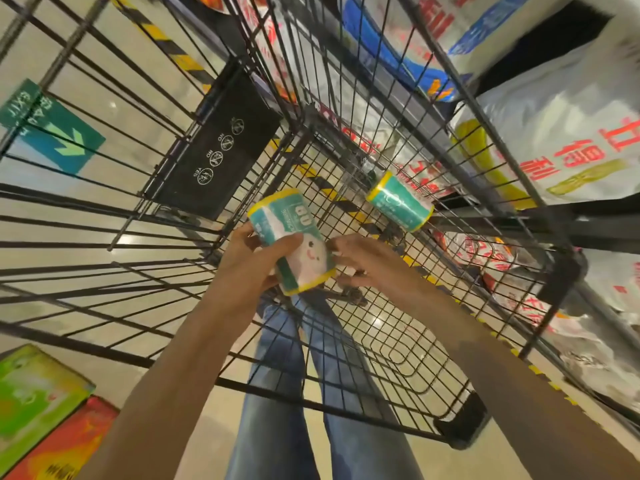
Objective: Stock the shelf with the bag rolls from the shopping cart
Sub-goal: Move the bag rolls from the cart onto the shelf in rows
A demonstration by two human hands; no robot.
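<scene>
At the far left of my frame a green exit sign (52, 124) lies on the floor, seen through the bars of the black wire shopping cart (346, 362). Near centre, my left hand (249, 268) grips a teal and yellow bag roll (294, 244), thumb wrapped over its face, holding it above the cart floor. My right hand (363, 261) touches that roll's end, fingers loosely curled. A second bag roll (400, 201) lies on the cart's mesh at centre right. White printed sacks (561, 140) fill the right side.
</scene>
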